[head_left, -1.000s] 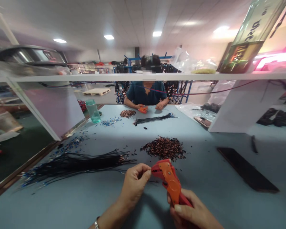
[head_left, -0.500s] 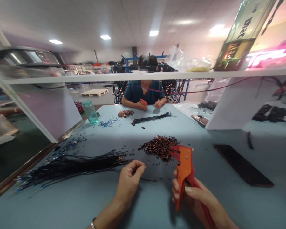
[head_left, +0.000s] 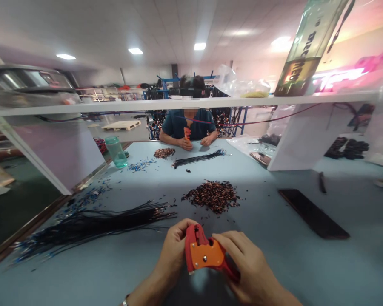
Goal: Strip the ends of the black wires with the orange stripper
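Observation:
My right hand (head_left: 249, 263) is wrapped around the handles of a red and orange wire stripper (head_left: 207, 255), which is turned so its head points left. Beside that head, my left hand (head_left: 174, 248) is closed, its fingertips against the tool's jaw end. The thin black wire pinched there a moment ago is now hidden behind the fingers and the tool. Left of my hands lies a bundle of black wires (head_left: 108, 223), with blue tips at the far left and bare copper ends toward the right. A heap of cut black and copper wire scraps (head_left: 212, 195) sits just beyond the stripper.
A dark phone (head_left: 312, 212) lies at right. Across the table, a person (head_left: 188, 127) holds an orange tool near another wire bundle (head_left: 199, 158). A green bottle (head_left: 115, 152) and blue scraps (head_left: 95, 191) are at left. A white shelf (head_left: 166, 105) spans above.
My right hand has swung the stripper from upright at right to sideways, down and left against my left hand. My left hand has moved slightly down. The view has shifted slightly.

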### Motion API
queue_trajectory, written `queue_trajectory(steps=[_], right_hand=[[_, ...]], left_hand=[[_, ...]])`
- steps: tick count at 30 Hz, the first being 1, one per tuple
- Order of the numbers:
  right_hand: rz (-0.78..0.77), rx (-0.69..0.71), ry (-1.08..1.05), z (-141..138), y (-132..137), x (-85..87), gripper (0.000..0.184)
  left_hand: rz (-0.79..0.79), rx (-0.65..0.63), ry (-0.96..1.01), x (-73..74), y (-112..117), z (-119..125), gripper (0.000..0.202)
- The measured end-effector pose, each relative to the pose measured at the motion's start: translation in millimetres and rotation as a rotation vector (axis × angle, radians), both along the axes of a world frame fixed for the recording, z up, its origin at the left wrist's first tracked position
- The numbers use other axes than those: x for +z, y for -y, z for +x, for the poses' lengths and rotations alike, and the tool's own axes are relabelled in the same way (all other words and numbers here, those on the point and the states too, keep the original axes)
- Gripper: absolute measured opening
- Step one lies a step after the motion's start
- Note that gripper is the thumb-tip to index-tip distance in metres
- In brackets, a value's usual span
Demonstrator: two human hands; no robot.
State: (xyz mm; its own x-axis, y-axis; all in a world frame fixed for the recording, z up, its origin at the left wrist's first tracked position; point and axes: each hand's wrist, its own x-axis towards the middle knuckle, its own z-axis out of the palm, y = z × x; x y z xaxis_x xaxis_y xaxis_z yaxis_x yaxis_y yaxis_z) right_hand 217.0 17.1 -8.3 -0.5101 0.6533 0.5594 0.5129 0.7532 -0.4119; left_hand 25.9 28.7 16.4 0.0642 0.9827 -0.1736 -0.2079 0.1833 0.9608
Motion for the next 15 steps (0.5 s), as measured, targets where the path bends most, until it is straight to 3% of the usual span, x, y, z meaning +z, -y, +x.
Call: queue_trajectory(steps=[6,15], right_hand=[[0.013,-0.035,0.007,-3,-2,2.9,0.047],[-0.068,-0.016,-0.021,-4,-4,2.3,0.055]], left_hand=[[0.002,-0.018,0.038,-2.5,0,2,0.018],[0.004,-0.072,0.021,18.8,7,9,0.025]])
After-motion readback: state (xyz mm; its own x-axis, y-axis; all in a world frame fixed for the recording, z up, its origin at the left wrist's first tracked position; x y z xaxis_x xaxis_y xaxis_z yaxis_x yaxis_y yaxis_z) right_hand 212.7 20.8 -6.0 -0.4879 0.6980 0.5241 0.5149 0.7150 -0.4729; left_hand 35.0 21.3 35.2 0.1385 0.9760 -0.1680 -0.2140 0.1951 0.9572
